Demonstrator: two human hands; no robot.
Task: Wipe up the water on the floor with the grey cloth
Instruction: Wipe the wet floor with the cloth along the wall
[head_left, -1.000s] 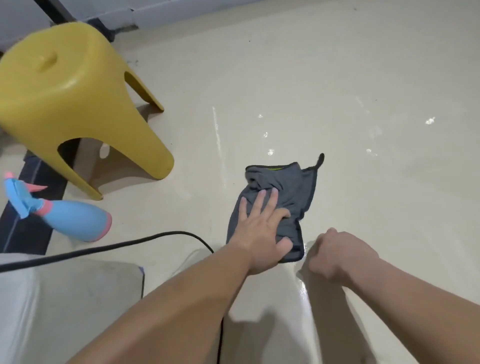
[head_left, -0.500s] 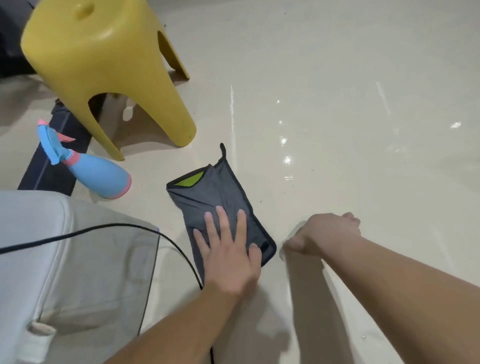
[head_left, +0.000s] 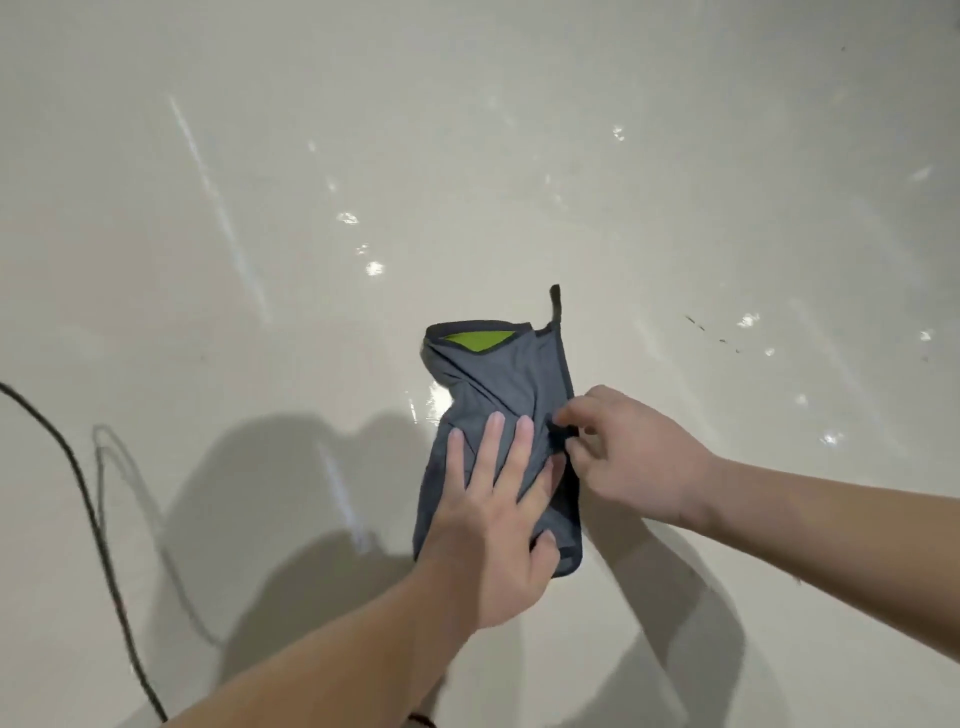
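Observation:
The grey cloth lies bunched on the glossy cream floor, a lime-green patch showing at its far end beside a dark hanging loop. My left hand presses flat on the near half of the cloth, fingers spread. At the cloth's right edge, my right hand pinches the dark hem between thumb and forefinger. Small shiny water drops dot the floor beyond the cloth, and a wet patch glistens just left of it. More water drops lie to the right.
A black cable runs along the floor at the left, curving toward the bottom edge. Shadows of my arms fall on the floor near me. Small dark specks mark the floor at the right.
The view has swung right, so the yellow stool, blue spray bottle and white cushion are out of frame. My right hand went from a fist on the floor to pinching the cloth's edge.

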